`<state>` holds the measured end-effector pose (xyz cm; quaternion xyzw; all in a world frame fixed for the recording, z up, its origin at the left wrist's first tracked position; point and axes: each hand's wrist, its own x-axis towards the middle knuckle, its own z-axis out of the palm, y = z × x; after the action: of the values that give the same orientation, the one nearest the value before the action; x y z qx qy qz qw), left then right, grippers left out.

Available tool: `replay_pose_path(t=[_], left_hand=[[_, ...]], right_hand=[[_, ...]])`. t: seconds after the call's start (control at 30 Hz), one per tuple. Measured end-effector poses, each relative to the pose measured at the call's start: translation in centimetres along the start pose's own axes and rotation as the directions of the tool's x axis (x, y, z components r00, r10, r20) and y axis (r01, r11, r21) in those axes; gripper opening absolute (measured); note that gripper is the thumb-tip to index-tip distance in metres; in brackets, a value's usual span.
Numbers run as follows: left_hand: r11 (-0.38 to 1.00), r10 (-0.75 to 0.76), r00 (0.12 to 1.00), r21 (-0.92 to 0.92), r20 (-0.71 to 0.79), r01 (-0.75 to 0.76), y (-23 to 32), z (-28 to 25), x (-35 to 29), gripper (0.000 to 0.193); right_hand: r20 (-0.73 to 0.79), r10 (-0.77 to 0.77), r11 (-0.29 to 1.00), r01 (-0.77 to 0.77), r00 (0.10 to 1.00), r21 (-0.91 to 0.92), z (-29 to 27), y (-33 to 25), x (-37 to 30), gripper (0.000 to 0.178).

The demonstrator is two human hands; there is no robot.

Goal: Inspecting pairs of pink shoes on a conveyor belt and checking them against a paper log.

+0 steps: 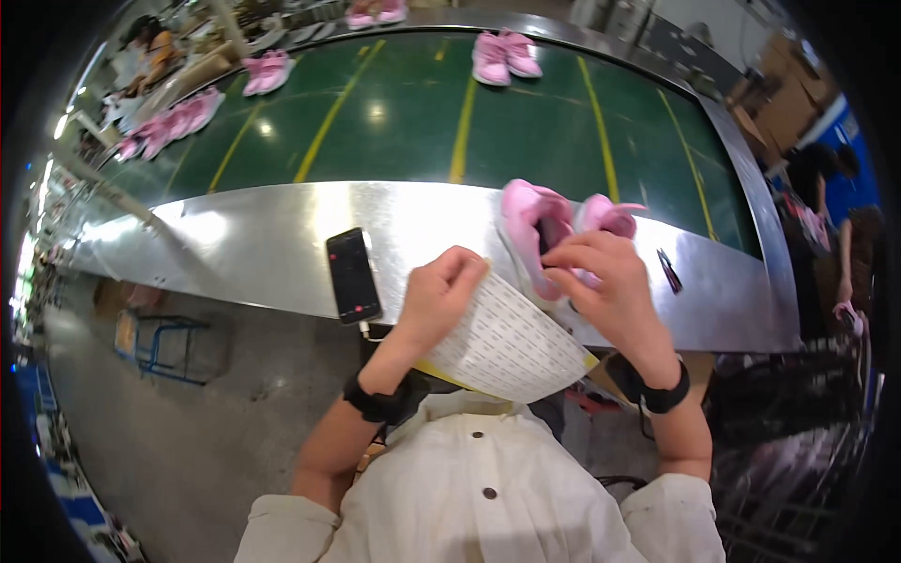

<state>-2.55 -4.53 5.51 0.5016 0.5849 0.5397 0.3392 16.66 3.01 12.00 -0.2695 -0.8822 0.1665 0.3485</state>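
My left hand (441, 298) pinches the upper corner of a white sheet (511, 347) printed with rows of small marks, which looks like a label sheet. The sheet hangs curved in front of my body, its lower part past the bench edge. Over the near ends of two pink shoes, my right hand (615, 291) has thumb and forefinger brought together; whatever is between them is too small to make out. The left shoe (526, 211) shows its dark opening beside my fingertips. Its mate, the right shoe (608, 216), is partly covered by my right hand.
A black phone (354, 277) with a white cable lies on the metal ledge (253, 235). Small dark snips (670, 270) rest at the right. Beyond, a green conveyor belt (394, 122) carries more pink shoes (505, 58). A blue-framed stool (164, 342) stands lower left; people are at both sides.
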Motion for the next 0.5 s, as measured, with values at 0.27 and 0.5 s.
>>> replay_pose_path(t=[0.27,0.5], left_hand=[[0.996,-0.047,0.996,-0.071,0.077,0.053,-0.6,1.6,-0.6,0.016],[0.997,-0.072,0.996,-0.035,0.057,0.074,-0.2,2.0,-1.1,0.019]], right_hand=[[0.105,-0.008,0.996,0.017,0.994,-0.083,1.9,-0.4,-1.3,0.012],[0.133,-0.005,0.997,0.016,0.991,-0.079,3.4,-0.4,-1.4,0.013]])
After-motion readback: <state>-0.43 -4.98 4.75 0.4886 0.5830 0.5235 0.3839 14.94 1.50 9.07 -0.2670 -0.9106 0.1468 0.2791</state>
